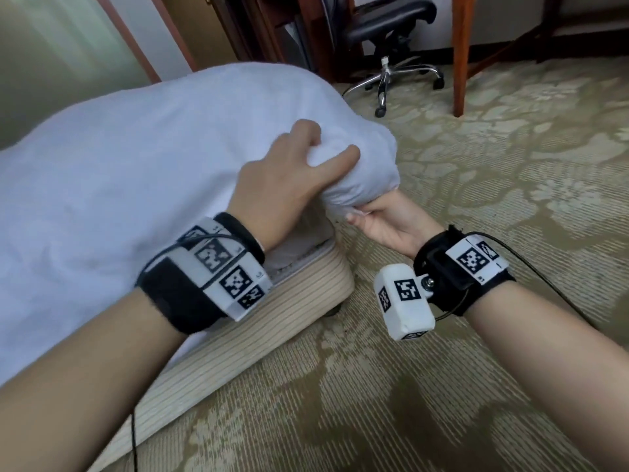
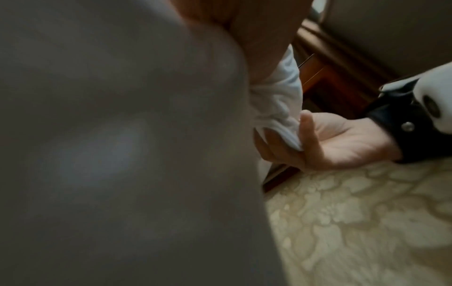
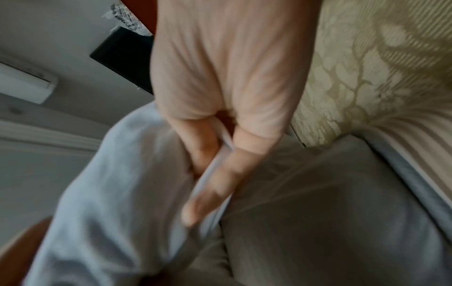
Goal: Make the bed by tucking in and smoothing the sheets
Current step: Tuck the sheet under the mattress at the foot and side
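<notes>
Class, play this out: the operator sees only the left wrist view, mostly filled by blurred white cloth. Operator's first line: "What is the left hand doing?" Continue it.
Observer: In the head view the left hand grips a bunched corner of the white sheet from above.
Operator: Is the corner tucked?
Observer: No, it is lifted clear of the striped bed base.
Operator: How does the right hand hold it?
Observer: The right wrist view shows the right hand pinching a sheet edge between its fingers.

Your head view looks down; wrist views sit close; all share the sheet [image 1: 357, 172] corner.
</notes>
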Action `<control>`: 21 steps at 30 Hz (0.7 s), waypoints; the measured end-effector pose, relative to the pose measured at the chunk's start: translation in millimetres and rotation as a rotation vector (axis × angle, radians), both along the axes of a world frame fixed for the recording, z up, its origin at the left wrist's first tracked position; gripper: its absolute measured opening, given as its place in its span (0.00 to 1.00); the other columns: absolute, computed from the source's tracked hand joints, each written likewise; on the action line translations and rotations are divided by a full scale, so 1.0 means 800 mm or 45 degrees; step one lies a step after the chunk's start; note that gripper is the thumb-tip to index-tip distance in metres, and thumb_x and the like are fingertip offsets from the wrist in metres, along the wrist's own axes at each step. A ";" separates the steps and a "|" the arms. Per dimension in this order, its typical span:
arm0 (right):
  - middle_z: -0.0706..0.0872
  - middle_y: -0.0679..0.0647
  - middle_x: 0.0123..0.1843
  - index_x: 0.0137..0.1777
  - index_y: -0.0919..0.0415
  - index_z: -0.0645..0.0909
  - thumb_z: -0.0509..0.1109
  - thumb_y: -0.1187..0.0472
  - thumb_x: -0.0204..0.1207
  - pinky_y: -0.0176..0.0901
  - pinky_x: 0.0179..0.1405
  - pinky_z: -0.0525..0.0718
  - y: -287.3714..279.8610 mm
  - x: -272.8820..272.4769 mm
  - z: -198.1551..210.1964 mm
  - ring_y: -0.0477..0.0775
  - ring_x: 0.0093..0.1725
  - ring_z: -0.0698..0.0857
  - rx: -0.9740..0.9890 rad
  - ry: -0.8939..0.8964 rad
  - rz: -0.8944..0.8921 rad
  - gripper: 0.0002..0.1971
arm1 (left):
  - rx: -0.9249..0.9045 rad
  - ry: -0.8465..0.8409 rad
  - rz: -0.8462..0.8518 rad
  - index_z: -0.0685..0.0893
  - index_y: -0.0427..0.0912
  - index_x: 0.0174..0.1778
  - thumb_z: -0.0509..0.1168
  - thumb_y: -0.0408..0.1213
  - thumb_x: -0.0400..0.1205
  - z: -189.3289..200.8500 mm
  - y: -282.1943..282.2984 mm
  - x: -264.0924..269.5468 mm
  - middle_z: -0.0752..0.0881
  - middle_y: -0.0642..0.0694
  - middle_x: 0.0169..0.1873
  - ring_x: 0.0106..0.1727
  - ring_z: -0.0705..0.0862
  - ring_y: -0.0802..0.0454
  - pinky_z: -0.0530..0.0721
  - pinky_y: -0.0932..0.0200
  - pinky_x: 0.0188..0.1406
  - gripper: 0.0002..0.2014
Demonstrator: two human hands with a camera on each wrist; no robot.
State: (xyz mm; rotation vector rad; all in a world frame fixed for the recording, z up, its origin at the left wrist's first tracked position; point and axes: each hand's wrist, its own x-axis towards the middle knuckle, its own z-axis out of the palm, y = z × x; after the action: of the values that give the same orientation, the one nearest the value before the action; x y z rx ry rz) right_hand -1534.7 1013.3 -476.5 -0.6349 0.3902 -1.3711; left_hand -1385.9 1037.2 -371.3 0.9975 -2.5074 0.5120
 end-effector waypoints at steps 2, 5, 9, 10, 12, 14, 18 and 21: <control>0.90 0.61 0.41 0.47 0.69 0.85 0.58 0.81 0.63 0.38 0.27 0.87 0.000 0.009 0.000 0.55 0.38 0.90 -0.049 -0.071 0.084 0.19 | -0.055 0.022 -0.095 0.72 0.66 0.50 0.59 0.50 0.82 0.014 0.008 0.012 0.68 0.58 0.44 0.50 0.70 0.62 0.76 0.54 0.48 0.04; 0.89 0.60 0.50 0.61 0.64 0.80 0.60 0.71 0.75 0.42 0.38 0.90 -0.011 0.029 -0.021 0.55 0.46 0.89 0.021 0.002 0.163 0.15 | -0.091 -0.325 0.011 0.74 0.56 0.66 0.56 0.47 0.84 -0.012 -0.010 0.029 0.70 0.55 0.47 0.49 0.70 0.52 0.82 0.47 0.47 0.15; 0.88 0.64 0.53 0.72 0.73 0.69 0.55 0.74 0.82 0.42 0.39 0.90 -0.035 0.040 -0.076 0.57 0.48 0.88 0.488 0.302 0.162 0.19 | -0.074 -0.848 0.208 0.86 0.54 0.62 0.51 0.38 0.70 -0.082 -0.059 0.064 0.85 0.47 0.58 0.41 0.81 0.48 0.77 0.61 0.28 0.27; 0.89 0.64 0.46 0.70 0.75 0.70 0.55 0.75 0.82 0.42 0.35 0.90 -0.036 0.040 -0.083 0.57 0.43 0.89 0.542 0.363 0.161 0.17 | -0.109 -0.845 0.209 0.87 0.53 0.61 0.51 0.37 0.69 -0.095 -0.072 0.074 0.86 0.47 0.60 0.43 0.80 0.47 0.78 0.61 0.31 0.28; 0.88 0.63 0.49 0.69 0.72 0.72 0.56 0.76 0.81 0.43 0.42 0.89 -0.038 0.041 -0.090 0.58 0.47 0.88 0.557 0.413 0.142 0.17 | -0.211 -0.772 0.202 0.85 0.50 0.63 0.58 0.40 0.68 -0.110 -0.076 0.076 0.81 0.45 0.64 0.48 0.73 0.46 0.76 0.55 0.39 0.26; 0.85 0.63 0.59 0.67 0.70 0.74 0.53 0.82 0.78 0.46 0.57 0.84 -0.041 0.045 -0.089 0.60 0.59 0.84 0.449 0.378 0.109 0.21 | -0.340 -0.701 0.159 0.80 0.48 0.67 0.71 0.47 0.61 -0.119 -0.072 0.074 0.71 0.42 0.65 0.54 0.71 0.43 0.70 0.47 0.48 0.34; 0.78 0.69 0.70 0.73 0.72 0.70 0.56 0.80 0.79 0.57 0.74 0.73 -0.054 0.060 -0.079 0.66 0.71 0.76 0.286 0.214 0.020 0.22 | -0.581 -0.548 -0.053 0.69 0.52 0.68 0.69 0.53 0.65 -0.110 -0.062 0.078 0.68 0.40 0.67 0.60 0.70 0.39 0.65 0.39 0.53 0.35; 0.84 0.63 0.65 0.71 0.65 0.74 0.61 0.69 0.82 0.49 0.59 0.86 -0.067 0.073 -0.070 0.60 0.63 0.83 0.344 0.192 -0.103 0.18 | -0.729 -0.700 -0.165 0.70 0.53 0.69 0.61 0.41 0.76 -0.116 -0.074 0.084 0.70 0.46 0.67 0.63 0.71 0.42 0.67 0.38 0.57 0.23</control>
State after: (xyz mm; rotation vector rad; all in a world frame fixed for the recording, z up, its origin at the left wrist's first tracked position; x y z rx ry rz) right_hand -1476.3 959.8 -532.1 -0.5036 0.7163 -1.3215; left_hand -1318.9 977.8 -464.4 0.5100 -2.5785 1.5225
